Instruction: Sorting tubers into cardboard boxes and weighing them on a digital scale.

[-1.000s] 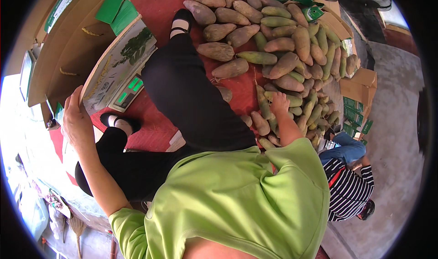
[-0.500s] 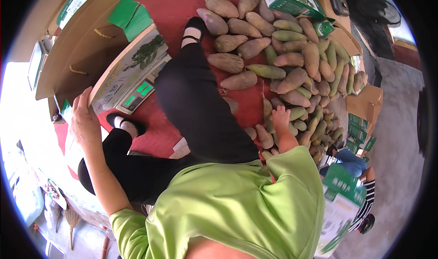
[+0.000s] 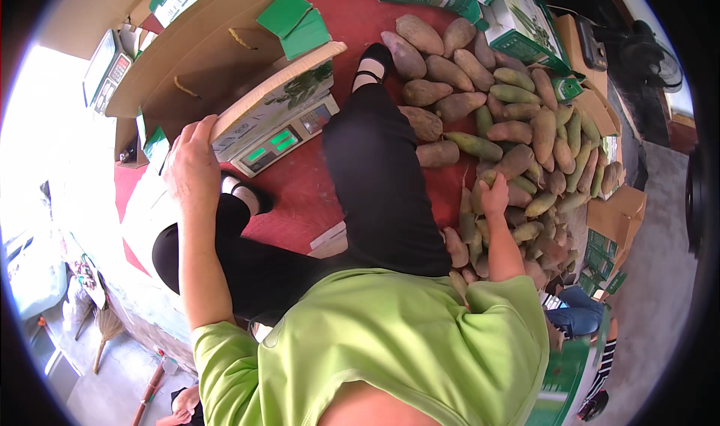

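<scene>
My left hand (image 3: 191,167) grips the near edge of an open brown cardboard box (image 3: 281,103), its fingers curled over the rim. The box has a printed outer side and rope handles, and seems to rest on a scale (image 3: 289,142) with a lit green display. Much of the box's inside is hidden by its wall. On my right, a large pile of long tubers (image 3: 514,132), reddish-brown and greenish, covers the red floor. There my right hand (image 3: 493,198) is closed around a tuber (image 3: 488,177), of which only the end shows beyond the fingers.
Green and white cartons (image 3: 525,28) stand behind the pile; an opened brown carton (image 3: 619,212) lies to its right. Another scale (image 3: 111,70) is at the far left. A person in jeans (image 3: 577,312) is at the right. My legs (image 3: 379,178) reach between box and pile.
My right hand has closed from spread fingers onto a tuber. The view has shifted, so the box and pile sit differently in it. My left hand stays on the box's edge.
</scene>
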### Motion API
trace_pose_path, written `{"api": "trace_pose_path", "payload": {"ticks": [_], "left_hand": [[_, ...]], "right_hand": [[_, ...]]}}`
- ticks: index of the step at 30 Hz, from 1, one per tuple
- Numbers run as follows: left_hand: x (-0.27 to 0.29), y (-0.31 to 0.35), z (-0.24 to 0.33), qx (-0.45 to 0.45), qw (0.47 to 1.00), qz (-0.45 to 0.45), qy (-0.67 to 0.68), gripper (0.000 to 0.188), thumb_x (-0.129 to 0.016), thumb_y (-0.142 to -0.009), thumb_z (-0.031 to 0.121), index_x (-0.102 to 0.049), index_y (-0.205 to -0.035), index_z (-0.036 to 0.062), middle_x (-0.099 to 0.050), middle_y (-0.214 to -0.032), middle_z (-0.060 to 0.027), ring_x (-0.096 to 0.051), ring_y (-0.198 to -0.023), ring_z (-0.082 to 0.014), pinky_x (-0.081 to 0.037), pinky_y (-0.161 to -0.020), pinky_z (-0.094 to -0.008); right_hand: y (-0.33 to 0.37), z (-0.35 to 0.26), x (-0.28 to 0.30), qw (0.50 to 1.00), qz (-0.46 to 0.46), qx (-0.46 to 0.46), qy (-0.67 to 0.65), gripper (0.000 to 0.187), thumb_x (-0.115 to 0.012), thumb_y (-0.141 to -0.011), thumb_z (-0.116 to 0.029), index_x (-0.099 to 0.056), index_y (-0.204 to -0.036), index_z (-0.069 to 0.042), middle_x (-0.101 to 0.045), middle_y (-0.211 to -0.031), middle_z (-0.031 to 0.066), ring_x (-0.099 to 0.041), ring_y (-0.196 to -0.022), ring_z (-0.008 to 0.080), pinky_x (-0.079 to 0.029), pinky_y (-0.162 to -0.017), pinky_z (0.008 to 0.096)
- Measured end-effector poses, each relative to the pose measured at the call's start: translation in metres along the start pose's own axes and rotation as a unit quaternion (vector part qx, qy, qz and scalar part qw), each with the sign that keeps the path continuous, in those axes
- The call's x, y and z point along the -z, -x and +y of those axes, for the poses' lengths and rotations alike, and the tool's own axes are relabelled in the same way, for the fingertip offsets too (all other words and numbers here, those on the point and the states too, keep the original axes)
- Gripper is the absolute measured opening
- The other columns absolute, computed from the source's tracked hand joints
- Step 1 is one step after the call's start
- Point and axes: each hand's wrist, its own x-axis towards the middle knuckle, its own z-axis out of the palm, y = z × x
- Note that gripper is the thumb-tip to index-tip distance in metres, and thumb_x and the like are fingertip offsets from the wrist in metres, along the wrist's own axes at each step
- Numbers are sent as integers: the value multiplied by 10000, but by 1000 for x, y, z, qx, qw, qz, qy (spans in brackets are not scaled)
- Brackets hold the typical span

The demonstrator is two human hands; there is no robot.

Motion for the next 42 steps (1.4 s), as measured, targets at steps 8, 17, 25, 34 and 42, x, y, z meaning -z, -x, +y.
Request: {"api": "trace_pose_path", "payload": {"ticks": [8,17,25,34,42], "left_hand": [[4,2,1,-5,1000,2,-19,304,-480,-853,78,-623,-1102,177,-630,-1060,-13,-597,-1010,-240,-487,-813,-374],[4,0,0,-11,1000,1,-25,307,-479,-850,83,-619,-1108,174,-629,-1067,-12,-598,-1011,-235,-486,-816,-375],[6,1,5,-2,999,-24,-27,319,-472,-851,77,-614,-1118,179,-627,-1086,-23,-602,-1009,-241,-491,-813,-380],[7,5,0,2,999,-28,-25,324,-454,-868,68,-611,-1125,188,-630,-1091,-23,-603,-1005,-255,-496,-799,-393],[-1,2,-3,-21,1000,-10,-12,319,-441,-894,68,-608,-1138,188,-632,-1107,-36,-621,-955,-286,-503,-749,-402]], "right_hand": [[-18,-140,122,809,67,160,-562,425,-639,-853,-69,-447,-1223,15,-546,-1128,92,-531,-1039,173,-411,-934,294],[51,-344,304,442,31,447,-777,214,-619,-859,-99,-582,-1043,4,-636,-947,81,-603,-894,155,-491,-795,296],[75,-441,249,707,146,643,-256,360,-679,-774,-286,-614,-1069,-91,-634,-1057,102,-604,-1006,282,-458,-835,414],[33,-423,235,719,82,593,-353,320,-639,-813,-290,-640,-1056,-81,-650,-1034,108,-619,-966,267,-488,-828,378],[-74,-236,182,858,-15,376,-350,335,-645,-808,-287,-649,-1047,-52,-671,-983,120,-633,-933,253,-491,-811,337]]}}
